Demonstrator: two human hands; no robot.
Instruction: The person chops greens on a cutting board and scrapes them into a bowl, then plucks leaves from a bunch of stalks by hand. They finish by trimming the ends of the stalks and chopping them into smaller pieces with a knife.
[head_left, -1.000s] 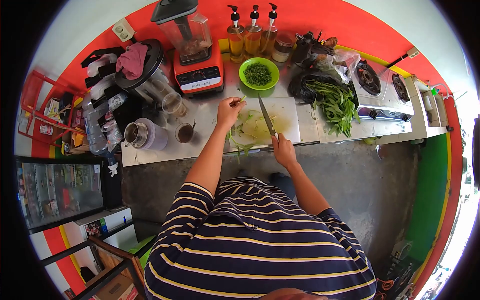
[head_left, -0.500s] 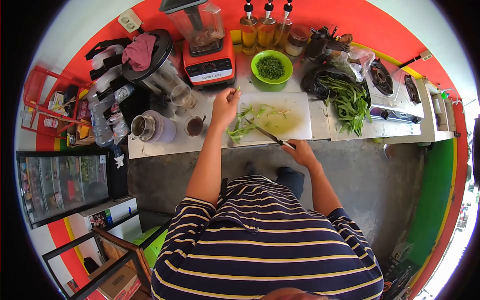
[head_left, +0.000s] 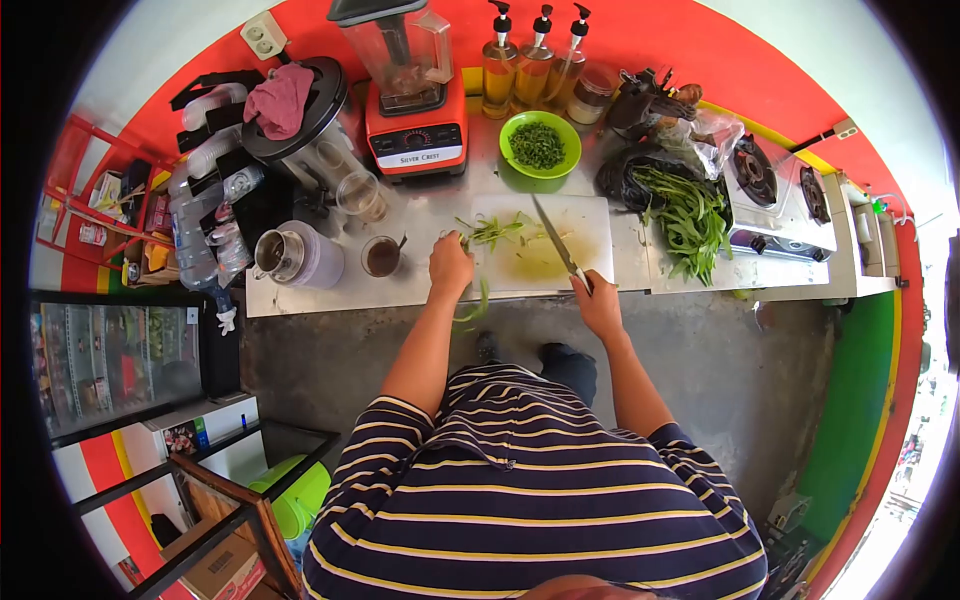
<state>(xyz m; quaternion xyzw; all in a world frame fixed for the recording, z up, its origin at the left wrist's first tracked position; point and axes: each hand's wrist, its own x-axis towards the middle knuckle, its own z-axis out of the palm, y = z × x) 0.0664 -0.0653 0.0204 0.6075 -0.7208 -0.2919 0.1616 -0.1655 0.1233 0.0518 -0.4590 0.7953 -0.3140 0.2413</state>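
Observation:
My right hand (head_left: 599, 303) is wrapped round the handle of a kitchen knife (head_left: 552, 236), its blade pointing away over the white cutting board (head_left: 592, 215). Just off the board's left edge, my left hand (head_left: 452, 266) is closed on some leafy greens (head_left: 480, 301), part of which hangs down past the counter's front edge. Small cut green stems (head_left: 497, 230) lie on the upper left of the board, beside a wet yellowish patch. Behind it stands a lime-green bowl (head_left: 574, 150) filled with chopped greens (head_left: 537, 146).
A heap of long leafy greens (head_left: 690, 220) spills from a black bag (head_left: 622, 172) at right, near the gas stove (head_left: 785, 205). A red blender (head_left: 415, 135), pump bottles (head_left: 533, 75) and a glass of dark liquid (head_left: 382, 256) stand around the counter.
My left hand has come down toward the counter's front edge, greens now trailing below it. The knife has swung from pointing left to pointing away, and the stems have shifted up the board.

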